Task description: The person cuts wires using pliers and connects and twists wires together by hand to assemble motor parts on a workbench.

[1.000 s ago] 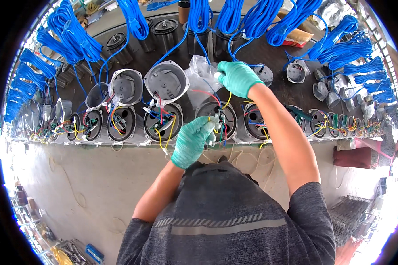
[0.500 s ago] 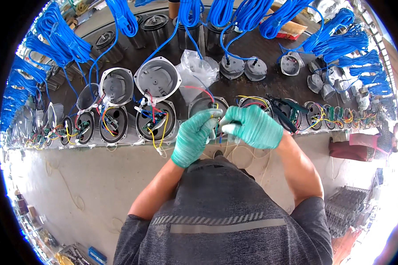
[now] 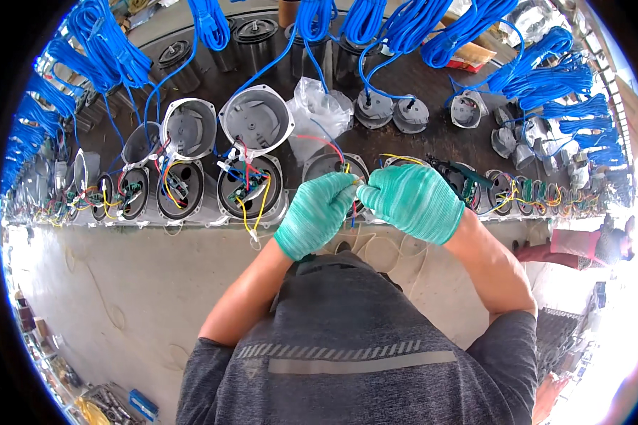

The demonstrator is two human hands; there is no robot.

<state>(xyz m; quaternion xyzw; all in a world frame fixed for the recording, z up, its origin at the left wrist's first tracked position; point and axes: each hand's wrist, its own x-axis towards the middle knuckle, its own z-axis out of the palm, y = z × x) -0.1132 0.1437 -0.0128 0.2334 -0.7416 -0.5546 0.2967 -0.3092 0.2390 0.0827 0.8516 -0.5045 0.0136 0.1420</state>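
Both my hands wear green knitted gloves with pale fingertips, and they meet over the front edge of the bench. My left hand (image 3: 315,214) pinches thin wires that come up from an open round motor housing (image 3: 317,168). My right hand (image 3: 420,203) is closed in a pinch against the left fingertips, on the same wires. A red wire (image 3: 329,144) arches behind the fingers, and a bit of yellow wire (image 3: 347,168) shows just above them. Blue and red wire ends hang below the fingers. The exact joint between the fingertips is hidden.
Open housings with circuit boards, like this one (image 3: 249,185), line the bench edge. Grey end covers (image 3: 256,120), a clear plastic bag (image 3: 315,112) and dark motor bodies (image 3: 255,44) stand behind. Blue cable coils (image 3: 361,21) hang above. Dark-handled pliers (image 3: 450,172) lie right. Another person (image 3: 571,244) is far right.
My right hand has come in toward my left, and the fingertips now meet at the wires. The view has shifted slightly.
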